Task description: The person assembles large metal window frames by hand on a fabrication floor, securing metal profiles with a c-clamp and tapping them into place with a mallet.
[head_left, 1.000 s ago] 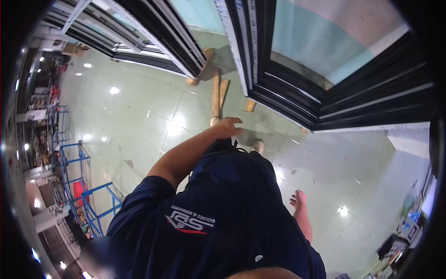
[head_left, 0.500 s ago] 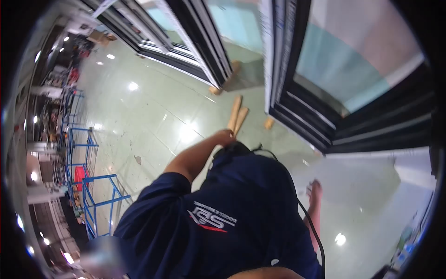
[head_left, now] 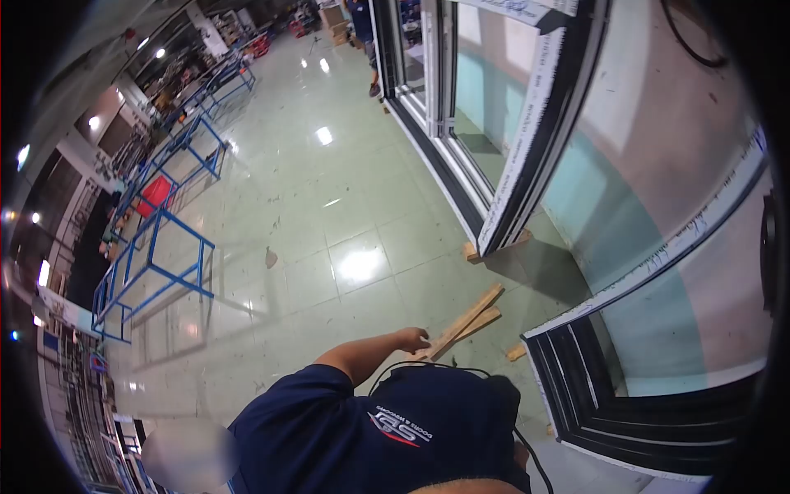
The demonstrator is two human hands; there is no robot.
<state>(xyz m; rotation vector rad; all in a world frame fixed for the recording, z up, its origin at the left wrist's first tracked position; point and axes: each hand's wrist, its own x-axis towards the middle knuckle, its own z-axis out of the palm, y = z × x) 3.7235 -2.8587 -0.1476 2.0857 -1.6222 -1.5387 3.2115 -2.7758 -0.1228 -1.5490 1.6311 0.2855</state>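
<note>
My left hand (head_left: 411, 339) hangs low in front of my body, its fingers loosely bent and a little apart. It overlaps the near end of two wooden strips (head_left: 465, 321), which lie crossed on the floor. I see nothing clearly gripped in it. My right hand is out of sight; only a sliver of skin shows beside my dark blue shirt (head_left: 329, 428). To the right of the strips, a black framed panel (head_left: 568, 379) with printed white film stands near a small wood block (head_left: 516, 352).
Another tall framed unit (head_left: 485, 206) rests on a wood block (head_left: 471, 251) ahead. Blue metal stands (head_left: 156, 267) line the left, with a red bin (head_left: 155, 196) among them. A person (head_left: 362, 29) stands at the far end near cardboard boxes (head_left: 336, 23). A black cable (head_left: 535, 457) runs past my body.
My view has swung up and turned, showing more of the hall and the far person. My right hand, visible earlier at the right, has left sight. My left hand stays near the strips.
</note>
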